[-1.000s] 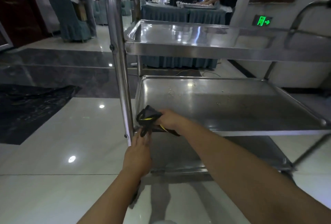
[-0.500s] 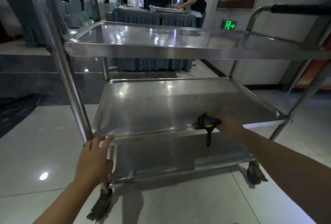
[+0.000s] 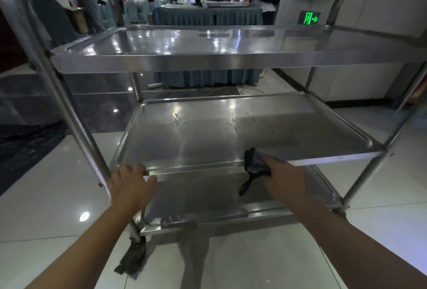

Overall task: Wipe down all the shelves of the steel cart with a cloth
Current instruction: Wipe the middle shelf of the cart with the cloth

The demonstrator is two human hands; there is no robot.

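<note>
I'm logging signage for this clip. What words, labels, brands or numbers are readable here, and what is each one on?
Green lit exit sign on the far wall: a white figure and an arrow pointing right; no words legible.
Steel cart: no label or brand visible.
Cloth in the right hand: no readable print.

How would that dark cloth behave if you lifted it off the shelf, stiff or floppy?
Probably floppy: the cloth bunches in the right hand, and one strip dangles limp below the middle shelf edge. It likely weighs little, since the hand grips it alone. It should drape rather than hold shape.
</note>
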